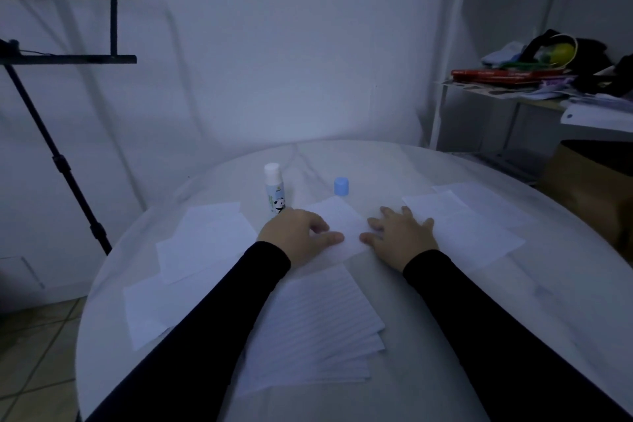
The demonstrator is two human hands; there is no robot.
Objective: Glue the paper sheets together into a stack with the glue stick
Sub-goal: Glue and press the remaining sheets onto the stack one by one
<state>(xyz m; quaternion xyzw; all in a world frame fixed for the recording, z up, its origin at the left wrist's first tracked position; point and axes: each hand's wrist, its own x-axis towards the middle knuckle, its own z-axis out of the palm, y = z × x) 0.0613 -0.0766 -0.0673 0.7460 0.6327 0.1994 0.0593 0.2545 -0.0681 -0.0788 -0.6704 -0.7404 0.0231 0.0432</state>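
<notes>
White sheet (pixel 342 229) lies mid-table (pixel 513 301); your left hand (pixel 296 236) and right hand (pixel 400 236) press it, fingers spread, probably flat, light's dim. Glue stick (pixel 274 190) stands uncapped just behind left hand, blue cap (pixel 341 186) beside. Stack (pixel 318 329) nearer you.

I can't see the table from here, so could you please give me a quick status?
Both hands, left and right, flat on the middle sheet. Glue stick uncapped, upright behind. Nothing in the way.
</notes>
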